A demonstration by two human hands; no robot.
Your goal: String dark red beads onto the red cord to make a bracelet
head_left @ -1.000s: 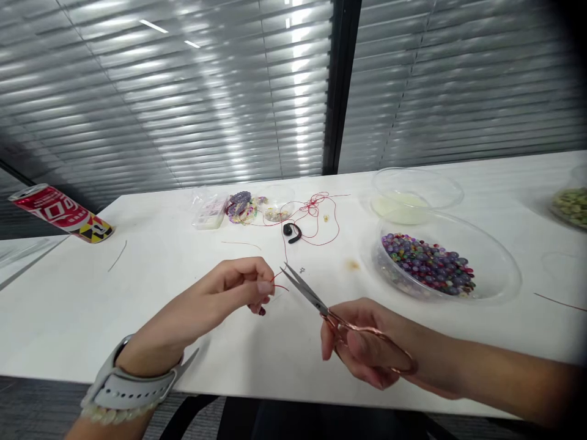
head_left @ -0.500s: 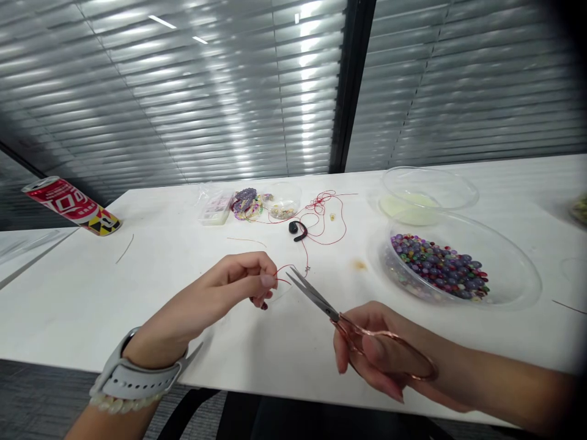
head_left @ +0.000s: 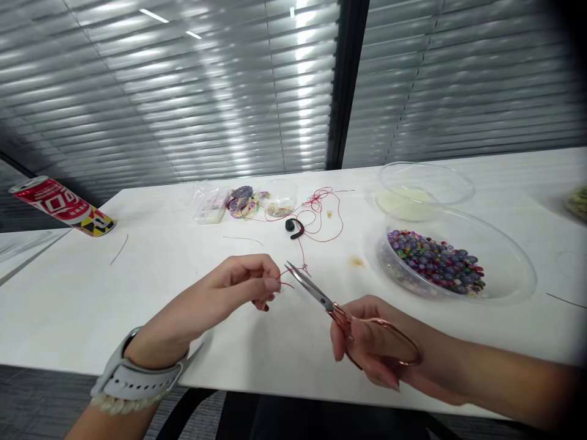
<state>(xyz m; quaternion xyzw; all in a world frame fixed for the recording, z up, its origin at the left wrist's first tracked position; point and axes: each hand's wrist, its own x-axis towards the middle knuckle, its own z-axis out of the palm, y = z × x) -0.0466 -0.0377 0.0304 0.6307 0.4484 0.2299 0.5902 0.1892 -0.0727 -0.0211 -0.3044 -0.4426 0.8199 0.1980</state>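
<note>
My left hand [head_left: 250, 282] pinches a thin red cord [head_left: 287, 284] between thumb and forefinger, with short strands sticking out to the right. In my right hand [head_left: 373, 339] are scissors [head_left: 324, 300] with rose-gold handles; thumb and fingers sit in the loops. The blades are slightly parted, their tips right beside the cord at my left fingertips. A small star-shaped charm [head_left: 304, 267] lies on the cord just beyond the blades. Farther back, a tangle of red cord [head_left: 318, 198] spreads over the table, passing a black ear-hook piece [head_left: 295, 228].
A clear bowl of purple and mixed beads [head_left: 440, 263] stands right, with clear round lids [head_left: 426, 183] behind. At the back are a bead bundle [head_left: 242, 201], a small clear dish [head_left: 279, 209] and a plastic case [head_left: 211, 206]. A red can [head_left: 62, 205] stands far left on the white table [head_left: 151, 287].
The scissors' blades have closed somewhat and their tips have come nearer the cord by my left fingers. My left hand keeps its pinch. The whole view has shifted slightly.
</note>
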